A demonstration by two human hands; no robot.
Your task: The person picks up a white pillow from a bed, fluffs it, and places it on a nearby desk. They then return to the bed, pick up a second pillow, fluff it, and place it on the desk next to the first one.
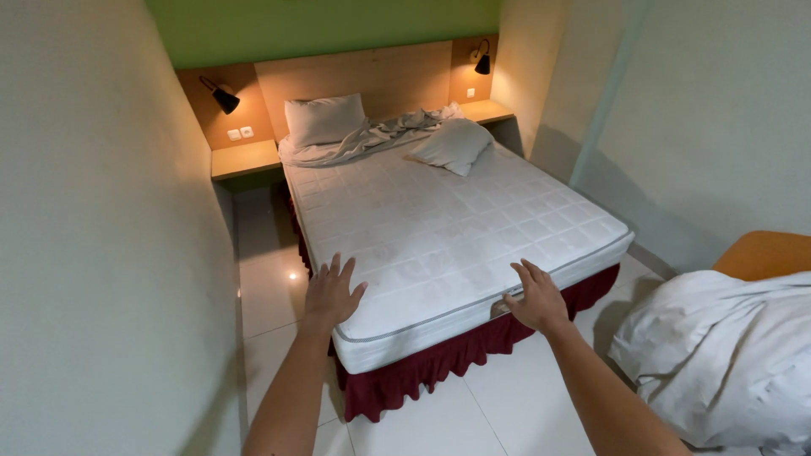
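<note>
The quilted mattress (456,228) lies stripped bare on its red-skirted base, sheet (380,135) and pillows (325,118) bunched at the headboard, nothing yet spread, as left hand (331,293) and right hand (535,297), fingers released, rest flat on its foot edge

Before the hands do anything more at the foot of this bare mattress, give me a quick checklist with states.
1. Left hand flat on mattress corner: ok.
2. Right hand at the foot edge, fingers spread: ok.
3. Firm grip on the mattress: cannot tell.
4. Mattress surface stripped: not ok, two pillows and a crumpled sheet lie at the head.
5. Floor at the foot free: ok.
6. White bedding bundle off the bed, on the orange chair: ok.
</note>
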